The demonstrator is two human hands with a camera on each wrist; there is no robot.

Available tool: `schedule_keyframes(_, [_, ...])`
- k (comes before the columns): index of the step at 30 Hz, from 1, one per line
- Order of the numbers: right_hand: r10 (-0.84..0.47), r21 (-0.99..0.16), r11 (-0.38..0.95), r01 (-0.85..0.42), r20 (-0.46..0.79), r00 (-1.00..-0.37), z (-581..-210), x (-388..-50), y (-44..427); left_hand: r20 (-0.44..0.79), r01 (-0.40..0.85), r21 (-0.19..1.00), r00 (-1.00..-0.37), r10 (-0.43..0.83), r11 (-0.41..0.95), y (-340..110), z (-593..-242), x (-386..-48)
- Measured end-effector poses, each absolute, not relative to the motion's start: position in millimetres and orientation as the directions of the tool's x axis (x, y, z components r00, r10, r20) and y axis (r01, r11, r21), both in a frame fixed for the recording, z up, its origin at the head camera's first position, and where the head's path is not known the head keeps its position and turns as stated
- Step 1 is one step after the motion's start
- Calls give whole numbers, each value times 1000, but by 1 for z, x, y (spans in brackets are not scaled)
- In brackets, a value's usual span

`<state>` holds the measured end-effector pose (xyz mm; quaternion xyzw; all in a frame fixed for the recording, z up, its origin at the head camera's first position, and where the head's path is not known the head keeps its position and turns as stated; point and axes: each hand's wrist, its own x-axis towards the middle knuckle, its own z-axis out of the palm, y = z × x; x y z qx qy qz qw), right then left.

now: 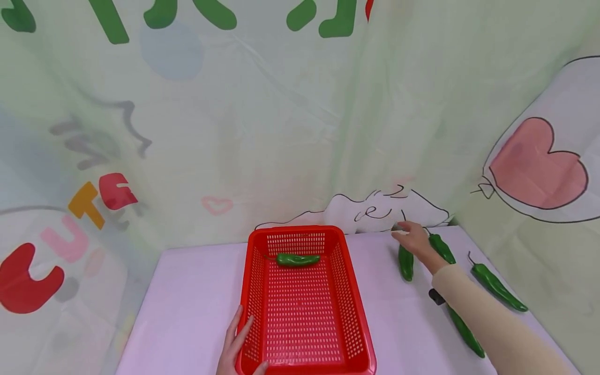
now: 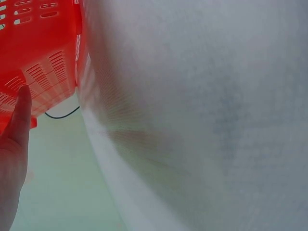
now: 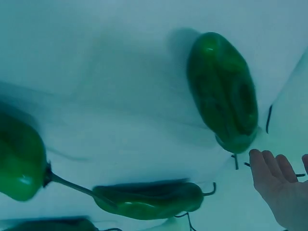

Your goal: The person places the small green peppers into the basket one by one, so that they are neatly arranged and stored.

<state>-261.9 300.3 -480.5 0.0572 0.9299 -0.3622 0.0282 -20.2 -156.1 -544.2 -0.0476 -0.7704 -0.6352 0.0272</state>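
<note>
My left hand (image 1: 230, 346) rests at the left side of a red plastic basket (image 1: 363, 333), its fingers extended against the rim and wall. In the left wrist view, one straight finger (image 2: 20, 113) lies along the basket's slotted outside. Inside the basket, near its far end, lies a green chili pepper (image 1: 297, 260). My right hand (image 1: 414, 242) hovers by the stem end of another green pepper (image 1: 405, 264) right of the basket. Nothing is visible in that hand; in the right wrist view its relaxed fingers (image 3: 269, 166) are apart from the nearest pepper (image 3: 222, 91).
More green peppers lie on the pale table (image 1: 187, 307) at the right: one at the back (image 1: 441, 247), one near the right edge (image 1: 499, 287), and one pepper (image 1: 466, 330) partly under my right forearm. A printed curtain (image 1: 281, 130) encloses the table's back and sides.
</note>
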Motion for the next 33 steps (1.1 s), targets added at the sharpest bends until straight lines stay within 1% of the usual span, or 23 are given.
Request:
schedule_keyframes(4, [102,-692,703,161,-127,-987,-491,-260,305,118,122,976,-992,35,180,-156,-547,-21])
schedule_keyframes(10, [123,-684,705,185,-138,-983,-497,-261,302,69,73,987,-997,33,143,-155,-543,-20])
schedule_keyframes(14, [135,-675,714,183,-124,-983,-499,-262,302,50,55,989,-998,37,136,-156,-541,-20])
schedule_keyframes(21, [178,-625,760,177,-61,-982,-509,-261,308,96,101,982,-995,39,157,-156,-542,-21])
schedule_keyframes(25, [212,-610,766,203,-58,-975,-516,-259,312,95,99,984,-995,38,146,-157,-543,-21])
schedule_keyframes(29, [230,-607,765,215,-54,-972,-517,-256,314,99,104,985,-994,42,137,-157,-544,-21])
schedule_keyframes(33, [270,-636,730,251,-69,-960,-516,-253,314,97,102,985,-994,47,138,-157,-544,-21])
